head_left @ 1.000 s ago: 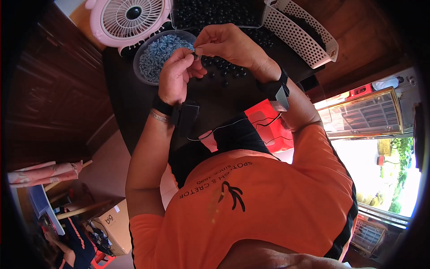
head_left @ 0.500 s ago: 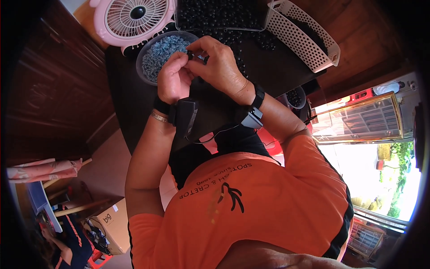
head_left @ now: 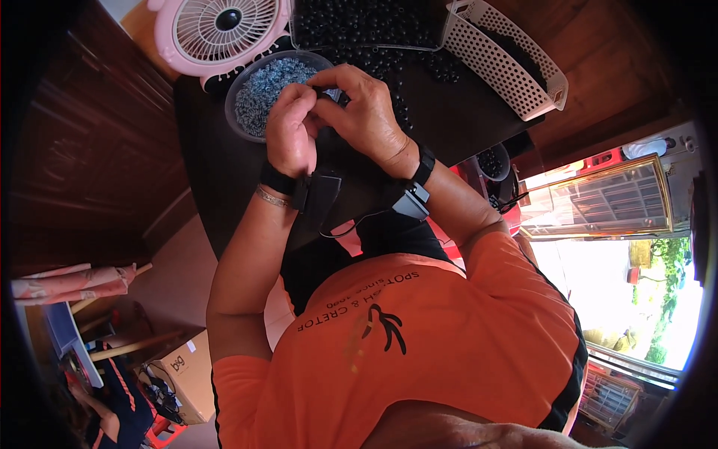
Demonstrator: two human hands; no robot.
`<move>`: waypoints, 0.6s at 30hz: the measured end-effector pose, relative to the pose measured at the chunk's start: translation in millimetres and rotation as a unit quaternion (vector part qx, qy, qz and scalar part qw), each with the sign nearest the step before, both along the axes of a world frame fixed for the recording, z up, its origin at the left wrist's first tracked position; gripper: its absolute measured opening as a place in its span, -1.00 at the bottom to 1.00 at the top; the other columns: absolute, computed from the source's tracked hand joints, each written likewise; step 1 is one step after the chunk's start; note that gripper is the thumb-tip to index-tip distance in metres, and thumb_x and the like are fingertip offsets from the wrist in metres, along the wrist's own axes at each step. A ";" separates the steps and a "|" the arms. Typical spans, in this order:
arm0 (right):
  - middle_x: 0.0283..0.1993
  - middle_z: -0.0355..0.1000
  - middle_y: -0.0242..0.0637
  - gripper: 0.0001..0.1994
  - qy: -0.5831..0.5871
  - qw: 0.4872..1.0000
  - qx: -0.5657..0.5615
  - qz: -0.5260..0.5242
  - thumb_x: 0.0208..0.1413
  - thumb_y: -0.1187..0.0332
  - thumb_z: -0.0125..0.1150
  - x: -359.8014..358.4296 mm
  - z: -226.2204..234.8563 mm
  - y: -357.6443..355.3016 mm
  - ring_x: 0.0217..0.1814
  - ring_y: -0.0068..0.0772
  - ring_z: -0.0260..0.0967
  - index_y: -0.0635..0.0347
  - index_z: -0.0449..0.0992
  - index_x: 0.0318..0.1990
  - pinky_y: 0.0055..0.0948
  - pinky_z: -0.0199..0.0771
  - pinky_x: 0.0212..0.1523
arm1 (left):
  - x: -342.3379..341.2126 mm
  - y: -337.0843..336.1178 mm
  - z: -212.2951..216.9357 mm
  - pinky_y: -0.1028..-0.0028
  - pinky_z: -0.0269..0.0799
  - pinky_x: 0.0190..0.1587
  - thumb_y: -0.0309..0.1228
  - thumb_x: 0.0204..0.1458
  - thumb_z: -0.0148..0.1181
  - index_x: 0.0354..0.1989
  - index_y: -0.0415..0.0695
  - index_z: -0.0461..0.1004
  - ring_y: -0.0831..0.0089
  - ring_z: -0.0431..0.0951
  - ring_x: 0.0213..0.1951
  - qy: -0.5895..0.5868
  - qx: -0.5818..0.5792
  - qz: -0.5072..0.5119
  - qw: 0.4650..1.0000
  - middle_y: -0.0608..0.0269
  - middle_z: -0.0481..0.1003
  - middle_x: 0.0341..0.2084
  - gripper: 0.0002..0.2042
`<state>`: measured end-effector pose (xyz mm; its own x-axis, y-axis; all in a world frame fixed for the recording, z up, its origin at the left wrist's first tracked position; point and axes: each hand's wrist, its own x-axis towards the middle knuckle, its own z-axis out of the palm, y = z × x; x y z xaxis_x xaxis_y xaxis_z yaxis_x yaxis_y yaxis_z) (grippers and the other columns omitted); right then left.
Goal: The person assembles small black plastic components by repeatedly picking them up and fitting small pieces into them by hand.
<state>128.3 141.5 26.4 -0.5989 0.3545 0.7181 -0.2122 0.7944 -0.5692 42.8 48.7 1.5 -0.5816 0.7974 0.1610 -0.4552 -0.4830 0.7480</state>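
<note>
My left hand (head_left: 290,129) and my right hand (head_left: 368,114) meet over the near right edge of a clear round bowl. Both are closed, fingertips pinched together around a small black piece (head_left: 323,96), mostly hidden by the fingers. The bowl (head_left: 231,123) is full of small shiny blue-silver pieces (head_left: 263,93), too small to name surely. Just beyond my right hand, loose round black pieces (head_left: 385,60) lie on the dark table (head_left: 449,112). More of them fill a clear-walled tray (head_left: 366,48) at the far side.
A pink fan (head_left: 217,37) stands behind the bowl. At the far right is a white perforated basket (head_left: 497,75) with black contents. Below the table's right edge sits a tub (head_left: 502,173) of black pieces. A cable (head_left: 359,222) hangs between my wrist devices.
Both hands stay together at the bowl, with small shifts of the fingers. My left wrist has turned slightly, and my right forearm has moved a little to the left.
</note>
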 end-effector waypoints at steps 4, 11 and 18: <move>-0.23 0.49 -0.27 -0.75 0.024 0.999 0.045 0.010 -0.25 0.52 0.28 3.0 7.5 6.0 -0.18 -0.29 0.46 0.19 0.52 -0.30 -0.43 0.46 -0.19 | 5.8 -0.5 9.8 0.53 0.37 -0.32 -0.42 0.12 -0.11 -0.32 -0.15 0.34 0.56 0.39 -0.38 -0.002 0.002 -0.017 1.000 0.33 0.35 -0.41 -0.89; -0.21 0.47 -0.26 -0.71 -0.015 0.994 0.099 0.037 -0.27 0.50 0.30 1.3 14.0 13.8 -0.12 -0.29 0.42 0.18 0.53 -0.27 -0.41 0.44 -0.16 | 0.2 -0.3 2.9 0.46 0.39 -0.31 -0.39 0.11 -0.11 -0.28 -0.17 0.33 0.50 0.42 -0.38 -0.008 0.024 -0.030 0.999 0.30 0.37 -0.40 -0.87; -0.31 0.49 -0.29 -0.71 -0.036 0.995 0.087 0.025 -0.31 0.43 0.29 5.0 26.4 11.4 -0.18 -0.18 0.40 0.15 0.53 -0.30 -0.32 0.44 -0.16 | 3.7 -1.3 6.2 0.48 0.38 -0.30 -0.37 0.11 -0.09 -0.28 -0.16 0.32 0.49 0.42 -0.38 0.010 0.020 -0.004 1.000 0.27 0.38 -0.39 -0.86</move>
<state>133.3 152.9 52.8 -0.6642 0.1969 0.7212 -0.2177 0.8719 -0.4386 46.5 47.4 7.7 -0.5710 0.7953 0.2038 -0.4449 -0.5083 0.7373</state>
